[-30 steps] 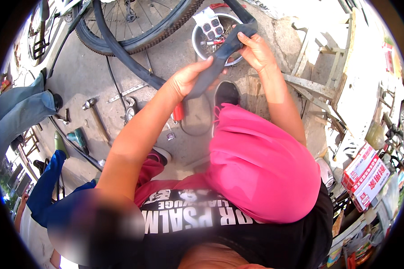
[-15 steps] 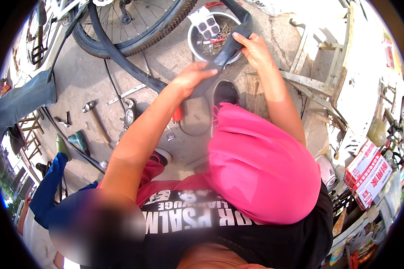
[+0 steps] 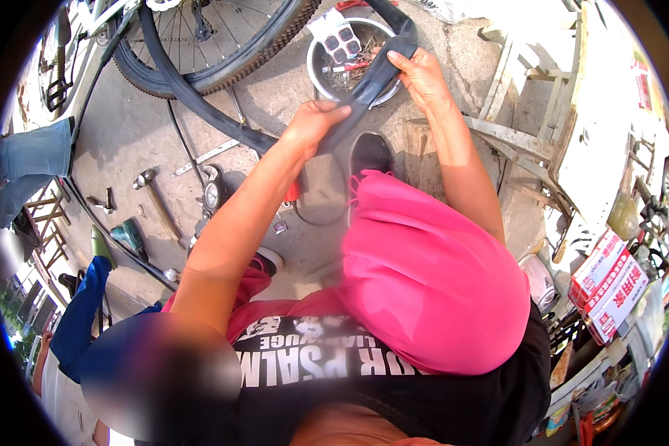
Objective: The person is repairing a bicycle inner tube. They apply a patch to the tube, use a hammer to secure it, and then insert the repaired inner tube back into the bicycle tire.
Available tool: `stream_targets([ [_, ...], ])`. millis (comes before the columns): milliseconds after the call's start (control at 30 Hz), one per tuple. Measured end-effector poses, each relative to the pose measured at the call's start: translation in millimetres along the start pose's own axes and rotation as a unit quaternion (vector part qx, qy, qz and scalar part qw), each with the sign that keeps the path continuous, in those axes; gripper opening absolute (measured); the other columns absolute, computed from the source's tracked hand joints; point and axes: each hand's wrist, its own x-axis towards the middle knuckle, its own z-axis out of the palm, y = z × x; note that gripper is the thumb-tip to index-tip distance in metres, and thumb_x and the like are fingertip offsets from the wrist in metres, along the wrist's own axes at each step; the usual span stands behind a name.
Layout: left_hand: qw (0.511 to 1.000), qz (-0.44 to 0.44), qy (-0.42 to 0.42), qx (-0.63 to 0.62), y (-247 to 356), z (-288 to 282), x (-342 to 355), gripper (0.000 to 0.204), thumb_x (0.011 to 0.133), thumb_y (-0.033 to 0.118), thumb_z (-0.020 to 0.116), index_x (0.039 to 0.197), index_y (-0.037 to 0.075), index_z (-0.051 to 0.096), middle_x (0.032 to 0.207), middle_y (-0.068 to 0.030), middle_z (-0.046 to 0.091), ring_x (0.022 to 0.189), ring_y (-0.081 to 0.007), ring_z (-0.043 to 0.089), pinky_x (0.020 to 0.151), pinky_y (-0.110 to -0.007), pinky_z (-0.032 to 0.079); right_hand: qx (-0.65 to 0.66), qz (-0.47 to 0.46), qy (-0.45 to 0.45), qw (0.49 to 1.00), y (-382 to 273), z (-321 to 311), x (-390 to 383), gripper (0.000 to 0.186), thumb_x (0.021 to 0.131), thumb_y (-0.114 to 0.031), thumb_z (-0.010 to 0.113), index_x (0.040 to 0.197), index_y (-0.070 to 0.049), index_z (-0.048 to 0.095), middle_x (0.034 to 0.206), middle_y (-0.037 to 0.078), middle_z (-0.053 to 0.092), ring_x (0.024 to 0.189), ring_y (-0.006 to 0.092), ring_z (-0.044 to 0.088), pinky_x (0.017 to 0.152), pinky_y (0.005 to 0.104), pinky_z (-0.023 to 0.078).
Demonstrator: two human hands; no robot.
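Observation:
A black rubber bicycle inner tube [image 3: 373,88] is stretched flat between my two hands over the floor. My left hand [image 3: 312,128] is closed around its nearer part, thumb on top. Farther up, my right hand [image 3: 424,78] pinches the tube by its edge, thumb on the upper face. From my left hand the tube runs left and loops up past the bicycle wheel [image 3: 234,80]. Beneath the stretched part stands a white bucket [image 3: 316,73] holding debris. A card of round dark patches [image 3: 340,43] lies across the bucket's far rim.
A hammer [image 3: 163,209], a green power tool [image 3: 128,238] and a round gauge [image 3: 212,196] lie on the floor at left. A worn wooden stool [image 3: 524,145] stands at right, near a red-and-white box [image 3: 608,288]. Another person's jeans leg [image 3: 33,156] shows at far left.
Both hands keep hold of the inner tube; my left hand has shifted slightly left and up. The other person's jeans leg has moved a little left.

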Motion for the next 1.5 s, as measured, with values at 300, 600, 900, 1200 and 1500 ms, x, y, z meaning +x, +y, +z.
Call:
stream_targets([
  [300, 0.994, 0.032, 0.067, -0.079, -7.3, 1.8, 25.5, 0.012, 0.082, 0.004, 0.072, 0.09, 0.0, 0.066, 0.08, -0.0079, 0.069, 0.065, -0.0139, 0.065, 0.061, -0.025, 0.053, -0.021, 0.017, 0.026, 0.999, 3.3, 0.6, 16.9, 0.031, 0.089, -0.012, 0.066, 0.115, 0.004, 0.058, 0.108, 0.014, 0.067, 0.095, 0.0229, 0.067, 0.085, 0.0348, 0.054],
  [600, 0.943, 0.107, 0.253, 0.185, -24.1, 6.7, 41.4, 0.03, 0.073, 0.014, 0.081, 0.088, -0.001, 0.06, 0.079, -0.0071, 0.064, 0.065, -0.0133, 0.06, 0.059, -0.028, 0.048, -0.504, -0.111, 0.186, 0.836, -6.3, 8.1, -28.0, 0.029, 0.087, -0.014, 0.065, 0.108, 0.006, 0.059, 0.094, 0.019, 0.067, 0.086, 0.0304, 0.067, 0.078, 0.0355, 0.052],
  [900, 0.886, 0.152, 0.309, 0.311, -21.9, 3.8, 32.8, 0.058, 0.071, 0.032, 0.083, 0.101, -0.006, 0.05, 0.092, -0.021, 0.064, 0.085, -0.0304, 0.064, 0.078, -0.038, 0.05, -0.443, -0.372, 0.232, 0.782, -171.4, 64.3, -200.3, 0.015, 0.087, -0.004, 0.063, 0.101, -0.001, 0.066, 0.092, 0.013, 0.065, 0.075, 0.0262, 0.063, 0.068, 0.0336, 0.05],
  [1200, 0.969, 0.155, 0.12, 0.151, -15.8, -32.4, -64.7, 0.033, 0.094, 0.03, 0.061, 0.107, 0.001, 0.056, 0.097, -0.0127, 0.066, 0.088, -0.0203, 0.066, 0.074, -0.031, 0.051, -0.528, -0.133, 0.412, 0.731, -231.2, -49.0, -192.9, 0.051, 0.078, -0.026, 0.076, 0.113, 0.007, 0.06, 0.108, 0.023, 0.064, 0.092, 0.031, 0.064, 0.082, 0.0376, 0.049],
  [1500, 0.973, 0.186, 0.124, 0.053, -3.1, -44.8, -170.7, 0.03, 0.092, 0.027, 0.062, 0.102, 0.0, 0.056, 0.092, -0.0136, 0.065, 0.084, -0.0229, 0.066, 0.073, -0.033, 0.053, -0.387, -0.079, 0.328, 0.858, -232.2, -111.2, -161.6, 0.025, 0.078, -0.007, 0.071, 0.095, 0.009, 0.063, 0.079, 0.016, 0.065, 0.065, 0.0192, 0.062, 0.06, 0.0316, 0.048],
])
